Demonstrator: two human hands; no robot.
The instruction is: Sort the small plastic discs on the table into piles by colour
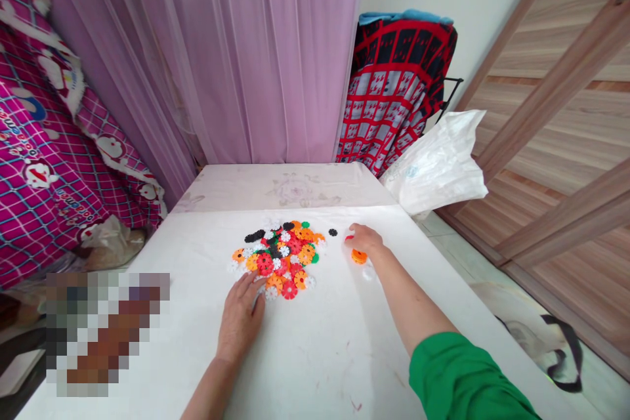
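The heap of flat plastic discs lies on the worktop, which is covered in smooth white cloth. The discs are notched round the rim like flowers or snowflakes, in red, orange, white, black and green, overlapping at many angles. At the heap's near left edge is the left hand, palm down, its grip loose, with the thumb apart from the fingers and nothing visibly held; the fingertips meet the outer discs.

Right of the heap, the right hand bends its fingers downward. A red disc shows at its fingertips, but I cannot tell whether the grip pinches it or merely touches it. Just under that hand sit overlapping orange discs and pale, whitish discs. One black disc lies alone between the heap and the right hand.

Beyond the heap, a strip of cloth carries a faded rose print, with a pleated mauve curtain behind it. Beyond the heap to the right, a crinkled white plastic bag bears faint bluish print, illegible here. Far left of the heap, a magenta checked blanket shows cartoon figures and white lettering, broken by folds and not securely readable.
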